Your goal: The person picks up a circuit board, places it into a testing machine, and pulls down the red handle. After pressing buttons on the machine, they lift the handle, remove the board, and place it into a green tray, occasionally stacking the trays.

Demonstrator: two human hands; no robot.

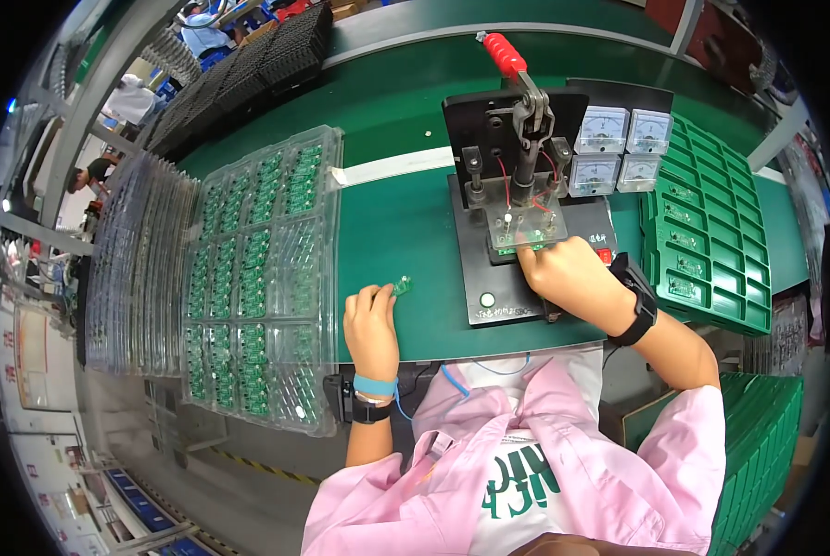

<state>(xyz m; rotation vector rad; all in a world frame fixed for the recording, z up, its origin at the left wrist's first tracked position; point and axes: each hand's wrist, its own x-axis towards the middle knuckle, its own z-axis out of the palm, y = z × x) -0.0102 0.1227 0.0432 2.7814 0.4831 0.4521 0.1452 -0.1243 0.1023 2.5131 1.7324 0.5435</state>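
A small green circuit board [402,285] is pinched between the fingertips of my left hand [371,332], over the green mat left of the test fixture. My right hand [565,276] reaches under the clear pressing plate [529,222] of the black test fixture [475,269]. Its fingers are bent at the edge of another green circuit board [507,248] in the fixture; the fingertips are partly hidden, so I cannot tell whether they grip it. The fixture's red-handled toggle clamp [505,56] stands up above the plate.
To the left, a clear blister tray [327,278] holds rows of circuit boards, beside a stack of clear trays [141,269]. Four analog meters [603,130] sit behind the fixture. On the right lies a green compartment tray [739,241] with several boards. Black trays [248,74] line the far left.
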